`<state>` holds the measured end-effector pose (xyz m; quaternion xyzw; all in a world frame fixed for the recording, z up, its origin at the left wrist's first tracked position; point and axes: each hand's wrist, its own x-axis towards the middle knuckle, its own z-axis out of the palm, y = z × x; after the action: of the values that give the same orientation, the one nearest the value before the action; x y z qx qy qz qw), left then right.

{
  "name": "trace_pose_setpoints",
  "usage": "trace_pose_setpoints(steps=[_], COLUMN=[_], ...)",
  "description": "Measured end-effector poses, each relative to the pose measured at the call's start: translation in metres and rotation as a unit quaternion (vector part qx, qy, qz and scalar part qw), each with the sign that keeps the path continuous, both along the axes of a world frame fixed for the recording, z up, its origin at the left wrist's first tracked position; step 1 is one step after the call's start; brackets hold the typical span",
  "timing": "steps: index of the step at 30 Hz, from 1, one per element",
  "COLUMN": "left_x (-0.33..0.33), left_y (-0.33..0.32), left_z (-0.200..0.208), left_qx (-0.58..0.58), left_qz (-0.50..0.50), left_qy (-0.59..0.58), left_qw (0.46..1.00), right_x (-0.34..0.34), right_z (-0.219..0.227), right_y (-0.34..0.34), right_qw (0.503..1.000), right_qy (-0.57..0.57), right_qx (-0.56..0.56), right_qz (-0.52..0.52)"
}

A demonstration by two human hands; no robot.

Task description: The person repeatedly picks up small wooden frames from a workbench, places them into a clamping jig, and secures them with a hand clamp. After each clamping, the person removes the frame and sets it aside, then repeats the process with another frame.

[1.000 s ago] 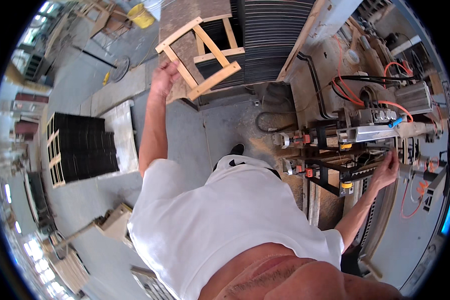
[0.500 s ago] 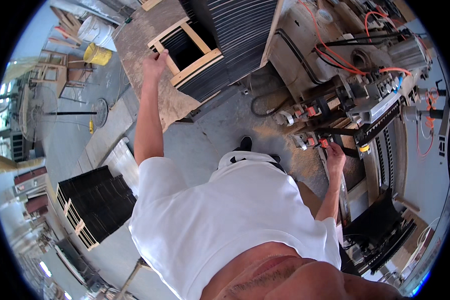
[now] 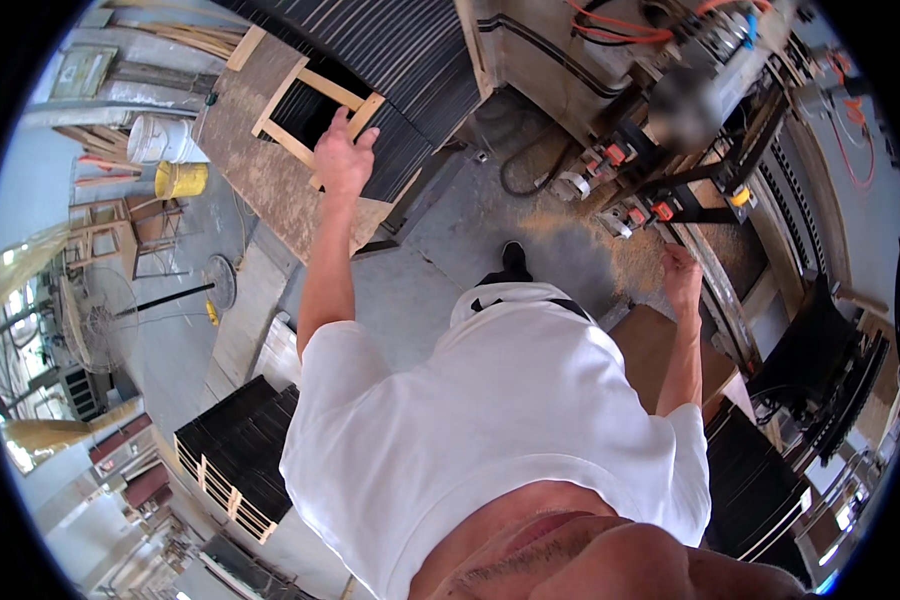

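The grey floor [image 3: 420, 275] is flanked on the right by a machine [image 3: 735, 85], over which orange hoses [image 3: 625, 36] are strung. At the top, a tall black stack [image 3: 410, 60] is seen beside a brown, worn board [image 3: 240, 135]. A white shirt [image 3: 490, 420] is worn by the person. At the lower left, a second stack [image 3: 235, 435], also black, is edged with pale slats [image 3: 220, 490]. Sawdust [image 3: 605, 245] is scattered below the machine. At the far left, a fan [image 3: 90, 305] is seen.

The pale wooden frame [image 3: 289, 144] is placed between the board and the tall stack, and black is seen through its opening. By what it is borne cannot be told. Beyond the board, a white bucket [image 3: 160, 140] and a yellow bucket [image 3: 180, 181] are set side by side.

The left hand [image 3: 345, 162] is held over the near side of the frame, thumb and fingers spread; whether the wood is touched cannot be told. The right hand [image 3: 681, 275] is held beside the machine's lower rail [image 3: 715, 295], fingers curled; whether anything is gripped cannot be told. Just above it, a red clamp [image 3: 662, 211] is fitted to the machine.
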<state>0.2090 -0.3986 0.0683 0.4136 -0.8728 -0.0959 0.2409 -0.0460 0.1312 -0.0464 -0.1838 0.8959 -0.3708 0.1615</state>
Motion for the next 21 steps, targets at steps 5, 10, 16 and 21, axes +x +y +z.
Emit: trace_pose_setpoints(steps=[5,10,16,21], left_x=[-0.002,-0.024,-0.095,-0.150], left_y=[-0.001,0.079,0.225,0.350], left_z=[0.003,0.022,-0.072,-0.112], left_qx=[-0.077,-0.092,0.229,0.465], left_qz=[-0.064,-0.006,-0.262,-0.340], left_qy=[-0.010,0.143,0.221,0.152], left_qw=[0.995,0.985,0.911,0.803], right_x=[0.013,0.030,0.081,0.146], right_z=[0.036,0.146,0.293,0.348], right_y=[0.048,0.119,0.232,0.334], right_qw=[0.997,0.979,0.853,0.712], right_qy=[0.044,0.180,0.454,0.447], right_qx=[0.054,0.071,0.215,0.444], right_qz=[-0.034,-0.066,-0.142,-0.310])
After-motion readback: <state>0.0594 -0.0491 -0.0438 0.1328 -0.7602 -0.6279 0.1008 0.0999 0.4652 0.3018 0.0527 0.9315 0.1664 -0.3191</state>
